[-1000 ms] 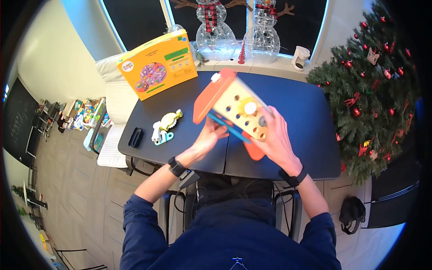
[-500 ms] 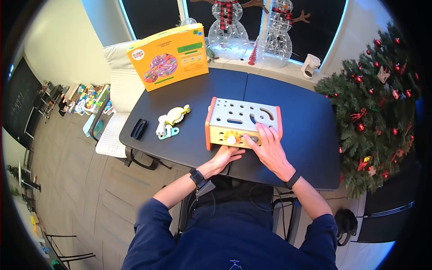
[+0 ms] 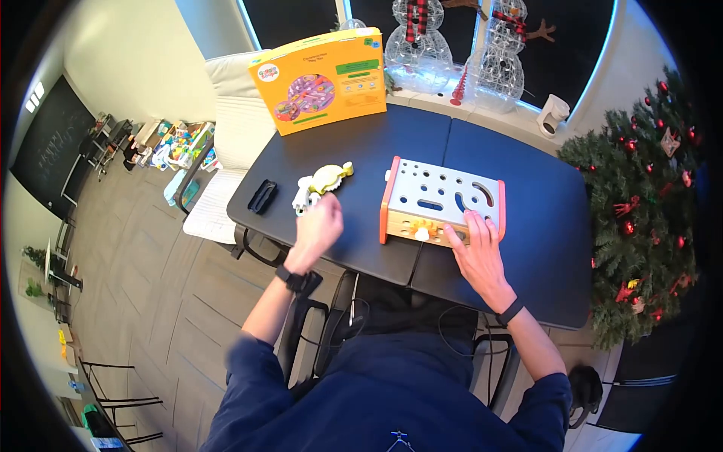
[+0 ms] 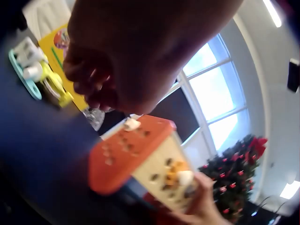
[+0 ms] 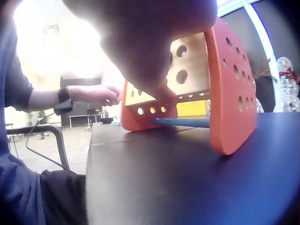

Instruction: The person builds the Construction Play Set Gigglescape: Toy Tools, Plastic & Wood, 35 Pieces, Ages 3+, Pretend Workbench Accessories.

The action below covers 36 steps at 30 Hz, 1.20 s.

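A wooden toy workbench (image 3: 444,197) with orange-red end panels and a grey, hole-dotted top stands on the table. My right hand (image 3: 480,256) grips its near right edge, fingers over the top and thumb on the pale front near an orange gear (image 3: 423,229). Well left of it, my left hand (image 3: 319,232) is over the table's near side, fingers loosely curled. Just beyond that hand lie white toy pieces (image 3: 303,197) and a yellow-green toy with a toothed edge (image 3: 329,178). The left wrist view shows a teal strip (image 4: 24,77) beside them.
A black tray-like object (image 3: 262,196) lies near the table's left edge. At the back left stands a yellow play set box (image 3: 320,83). A cushioned chair (image 3: 237,124) adjoins the table's left side, and a decorated Christmas tree (image 3: 636,218) is at the right.
The tilted workbench has been turned and set down on the table, grey top up. My left hand has left its underside and moved left to the loose toy pieces. My right hand stays on it.
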### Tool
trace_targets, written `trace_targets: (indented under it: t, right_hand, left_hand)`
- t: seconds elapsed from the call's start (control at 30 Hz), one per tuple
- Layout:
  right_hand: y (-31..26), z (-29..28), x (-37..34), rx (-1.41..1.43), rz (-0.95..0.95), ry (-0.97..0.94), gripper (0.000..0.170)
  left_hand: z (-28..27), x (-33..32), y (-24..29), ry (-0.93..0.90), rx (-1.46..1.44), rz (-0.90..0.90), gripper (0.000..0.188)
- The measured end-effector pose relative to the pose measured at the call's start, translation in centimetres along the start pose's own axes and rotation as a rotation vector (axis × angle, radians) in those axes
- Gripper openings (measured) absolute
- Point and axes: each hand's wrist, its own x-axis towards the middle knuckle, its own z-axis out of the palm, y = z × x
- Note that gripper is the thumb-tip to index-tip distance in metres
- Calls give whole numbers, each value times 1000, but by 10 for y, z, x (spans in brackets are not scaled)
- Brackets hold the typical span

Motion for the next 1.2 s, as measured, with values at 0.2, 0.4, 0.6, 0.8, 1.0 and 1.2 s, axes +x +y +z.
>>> trace_targets:
  t: [0.2, 0.4, 0.6, 0.8, 1.0, 1.2]
  right_hand:
    - [-1, -26, 5, 192, 50, -44, 73]
    - [-1, -31, 8, 211, 51, -41, 68]
    - [-4, -35, 11, 198, 51, -48, 64]
    - [-3, -43, 14, 315, 88, -57, 60]
    - [11, -80, 34, 734, 257, -49, 31]
    - [39, -123, 66, 785, 242, 70, 17]
  left_hand:
    - [16, 38, -70, 236, 409, 132, 22]
    - [27, 45, -88, 227, 438, 189, 19]
    - [25, 47, -91, 198, 441, 205, 16]
    - [1, 44, -74, 240, 289, 261, 19]
    - [-62, 31, 26, 441, -117, 482, 21]
    - [-44, 29, 132, 422, -152, 1007, 31]
